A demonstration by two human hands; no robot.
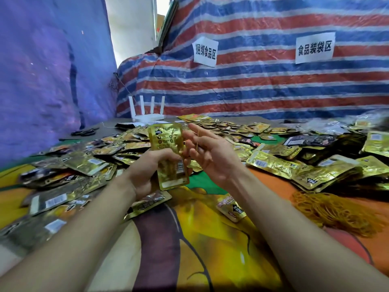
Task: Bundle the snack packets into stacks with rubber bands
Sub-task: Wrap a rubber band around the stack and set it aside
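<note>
Dozens of gold snack packets [271, 163] lie scattered across the surface [108, 127], most of which is covered by a cloth [221, 249] printed in orange, yellow, green and dark purple. My left hand [147, 167] grips a small stack of packets [168, 148] upright above the middle of the cloth, fingers curled round its lower half. My right hand [210, 154] is just beside the stack, fingers straight and spread, with a thin rubber band [197, 142] stretched across them. I cannot tell whether my thumb touches the stack. A heap of loose bands [328, 209] sits on the cloth to my right, close to the scattered packets.

Black scissors [84, 132] lie on the bare grey part of the surface at the far left. A white router [147, 114] with four antennas stands at the back. Behind it a striped tarp [252, 87] in red, white and blue hangs like a wall, with two paper signs [205, 51] carrying printed Chinese characters. A blue sheet [42, 81] closes off the left side, and a bright gap shows between the two.
</note>
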